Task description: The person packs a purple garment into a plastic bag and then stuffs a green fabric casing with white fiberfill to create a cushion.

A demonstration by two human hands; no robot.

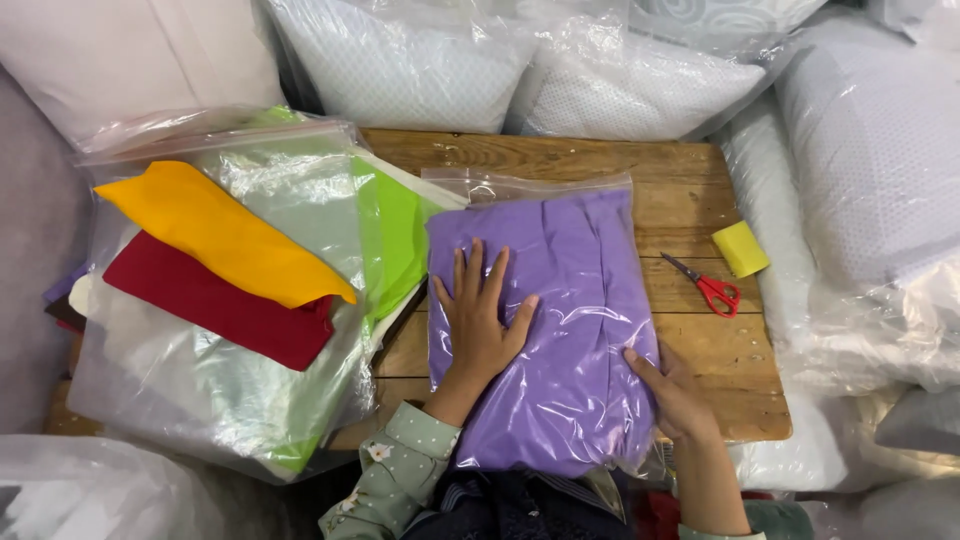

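A clear plastic bag holding folded purple fabric (570, 270) lies on a wooden table (700, 180). My left hand (478, 315) rests flat on the bag's left half, fingers spread. At the bag's lower right edge, my right hand (672, 392) presses against it with the fingers lying along the plastic. Neither hand grips anything.
A pile of clear bags (250, 400) sits at the left, with orange fabric (220, 235), red fabric (215, 300) and green fabric (395, 235) on it. Red-handled scissors (708, 288) and a yellow pad (740, 248) lie at the right. Plastic-wrapped pillows (640, 85) surround the table.
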